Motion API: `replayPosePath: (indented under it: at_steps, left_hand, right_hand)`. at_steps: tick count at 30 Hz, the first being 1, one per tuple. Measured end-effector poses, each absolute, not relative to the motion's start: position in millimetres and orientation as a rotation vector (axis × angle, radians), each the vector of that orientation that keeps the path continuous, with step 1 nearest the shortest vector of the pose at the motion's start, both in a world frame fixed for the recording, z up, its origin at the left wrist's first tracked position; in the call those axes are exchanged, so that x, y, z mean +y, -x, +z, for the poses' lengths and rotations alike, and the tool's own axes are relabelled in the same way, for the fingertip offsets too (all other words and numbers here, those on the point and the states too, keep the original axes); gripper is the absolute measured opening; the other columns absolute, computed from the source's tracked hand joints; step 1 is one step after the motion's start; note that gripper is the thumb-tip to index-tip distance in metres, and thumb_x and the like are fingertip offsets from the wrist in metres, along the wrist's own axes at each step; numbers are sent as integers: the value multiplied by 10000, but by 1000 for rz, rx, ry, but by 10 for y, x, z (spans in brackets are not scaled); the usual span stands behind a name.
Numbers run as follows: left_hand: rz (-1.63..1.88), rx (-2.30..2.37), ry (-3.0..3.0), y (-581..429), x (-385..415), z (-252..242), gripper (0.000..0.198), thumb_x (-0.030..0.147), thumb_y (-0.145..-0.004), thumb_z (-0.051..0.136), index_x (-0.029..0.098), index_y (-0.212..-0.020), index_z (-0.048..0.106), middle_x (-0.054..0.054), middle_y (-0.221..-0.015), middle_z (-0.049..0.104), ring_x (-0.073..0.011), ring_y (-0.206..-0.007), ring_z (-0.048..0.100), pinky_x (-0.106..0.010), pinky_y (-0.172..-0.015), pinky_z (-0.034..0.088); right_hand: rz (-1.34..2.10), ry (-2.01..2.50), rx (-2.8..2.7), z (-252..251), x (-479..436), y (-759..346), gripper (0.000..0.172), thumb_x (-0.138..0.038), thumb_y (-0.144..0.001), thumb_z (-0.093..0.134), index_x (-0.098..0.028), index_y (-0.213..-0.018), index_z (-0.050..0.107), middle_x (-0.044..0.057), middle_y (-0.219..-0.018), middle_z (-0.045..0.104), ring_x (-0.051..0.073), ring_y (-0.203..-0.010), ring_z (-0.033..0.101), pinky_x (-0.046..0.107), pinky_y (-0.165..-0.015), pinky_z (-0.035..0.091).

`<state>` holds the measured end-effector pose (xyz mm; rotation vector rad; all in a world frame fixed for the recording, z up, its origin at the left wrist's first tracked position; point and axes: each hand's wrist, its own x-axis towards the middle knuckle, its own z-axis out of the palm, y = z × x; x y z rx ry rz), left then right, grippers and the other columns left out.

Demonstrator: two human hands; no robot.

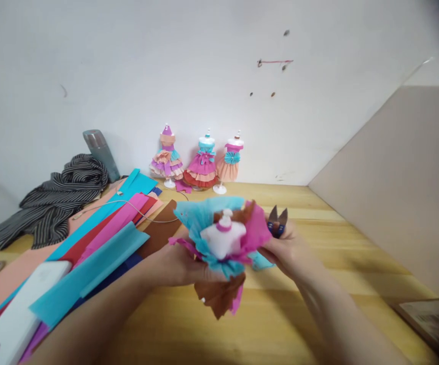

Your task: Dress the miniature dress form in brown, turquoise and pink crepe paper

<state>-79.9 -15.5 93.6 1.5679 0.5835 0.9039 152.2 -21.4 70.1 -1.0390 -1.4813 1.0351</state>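
A small white dress form (pixel 224 239) with blue, pink and brown crepe paper (pixel 219 299) around it is held over the middle of the table, its neck end toward me. My left hand (pixel 181 263) is closed around the paper-covered body from the left. On the other side, my right hand (pixel 285 248) grips a pair of small scissors (pixel 277 221), blades pointing up and a little apart. Its fingers also meet the pink paper edge (pixel 256 228). The scissors' handles are hidden in the palm.
Three dressed mini forms (pixel 201 165) stand against the wall. Coloured crepe paper sheets (pixel 101 243), a white device (pixel 25 314), a thin cable (pixel 143 213), a striped cloth (pixel 63 192) and a grey bottle (pixel 101 152) lie or stand at left. A partition (pixel 394 177) rises at right.
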Motion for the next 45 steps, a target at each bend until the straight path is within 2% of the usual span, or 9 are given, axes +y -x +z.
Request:
replayPosePath:
  at_steps: [4,7,11,17,21,26,30,35,45]
  left_hand:
    - [1051,708,-1530,627,-96,873,311,354,-728,746,177,-977,688,-74,-1014,735,-268,-966,676,-361,-833,545]
    - [1165,859,-1541,588,-53,818,301,376,-739,740,173,-944,654,-69,-994,726,-261,-970,669,-357,-852,524]
    - [1195,901,-1670,588,-48,797,267,400,-828,645,197,-1000,629,-63,-1074,707,-237,-1047,638,-353,-948,462]
    - [976,1021,-1830,569,-194,882,347,434,-944,364,172,-960,590,-114,-1033,662,-253,-1035,600,-388,-952,434]
    - [825,1001,-1896,625,-264,1031,309,368,-930,350,166,-896,581,-98,-967,642,-247,-992,584,-389,-923,440]
    - [680,800,-1829,720,-163,1105,152,214,-791,519,158,-905,602,-11,-786,599,-177,-774,572,-289,-725,464]
    - [784,721,-1765,705,-51,1021,177,263,-783,572,129,-880,636,-55,-862,655,-219,-875,617,-315,-804,476]
    - [881,586,-1533,655,13,922,347,275,-730,659,130,-1045,647,-88,-1017,701,-262,-1035,634,-371,-940,465]
    - [814,767,-1604,485,142,1010,338,291,-677,665,101,-955,629,-104,-928,697,-255,-915,656,-352,-833,483]
  right_hand:
    - [943,1031,-1463,676,-234,-1420,277,-446,-805,698,-178,-875,687,1,-614,601,42,-364,288,215,-340,222]
    - [824,1012,-1569,668,-265,-1272,222,-394,-824,679,-184,-891,701,-48,-502,458,73,-401,321,227,-394,272]
    - [648,999,-1678,667,-262,-1157,170,-305,-818,669,-201,-951,694,45,-868,617,97,-543,443,249,-482,365]
    - [562,1015,-1727,641,-224,-1157,111,-225,-825,645,-213,-934,665,33,-868,593,120,-607,476,251,-533,387]
    - [592,975,-1761,652,-204,-1186,83,-242,-835,641,-217,-889,699,19,-767,563,143,-641,497,256,-572,405]
    - [721,930,-1715,657,-160,-1241,142,-343,-839,658,-219,-865,723,11,-705,549,131,-572,465,260,-553,412]
    - [761,955,-1656,646,-140,-1241,179,-372,-805,684,-201,-848,717,13,-699,568,111,-529,424,242,-494,376]
    - [806,1042,-1629,711,-150,-1314,224,-366,-783,693,-177,-899,664,-2,-653,564,92,-487,416,222,-456,361]
    - [423,783,-1910,1169,-284,-1768,287,-351,-963,475,-218,-1099,689,44,-767,540,169,-697,516,284,-584,417]
